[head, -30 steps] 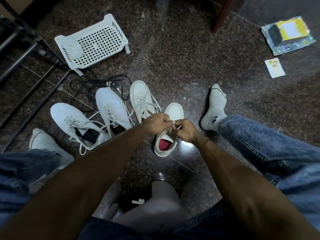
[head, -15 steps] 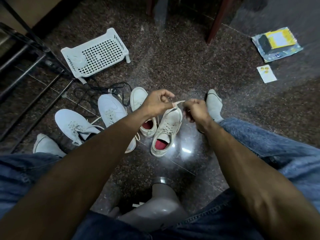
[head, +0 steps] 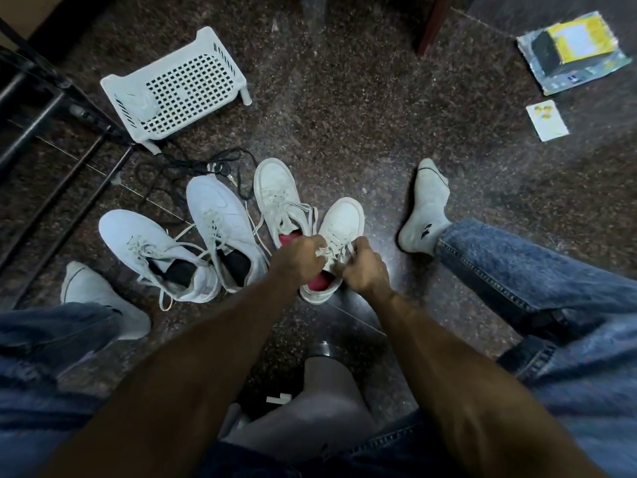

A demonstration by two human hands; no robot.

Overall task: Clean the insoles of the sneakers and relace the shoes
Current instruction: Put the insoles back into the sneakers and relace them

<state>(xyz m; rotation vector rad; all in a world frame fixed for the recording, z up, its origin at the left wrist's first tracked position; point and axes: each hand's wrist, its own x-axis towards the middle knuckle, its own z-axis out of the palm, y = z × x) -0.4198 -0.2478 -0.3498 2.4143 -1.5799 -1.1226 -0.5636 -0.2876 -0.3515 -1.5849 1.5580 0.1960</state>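
Note:
Several white sneakers lie on the dark speckled floor. The rightmost sneaker [head: 341, 229] has a red insole, and both my hands work at its laces. My left hand [head: 300, 258] grips one white lace end over the tongue. My right hand [head: 365, 267] pinches the other lace end beside it. Its partner sneaker [head: 275, 194], also red inside, lies just to the left with loose laces. Two more white sneakers [head: 213, 215] [head: 144, 243] with dark insoles lie further left, laces trailing.
A white perforated plastic basket [head: 179, 84] lies on the floor at the back left, beside a black metal rack [head: 41, 125]. A black cord [head: 193, 167] runs behind the shoes. A yellow packet [head: 572, 46] and a card [head: 546, 120] lie far right. My socked feet [head: 425, 208] [head: 100, 298] flank the shoes.
My hands came back down from above the toe, where they had pulled the lace up, to the tongue of the rightmost sneaker. The shoes have stayed in place.

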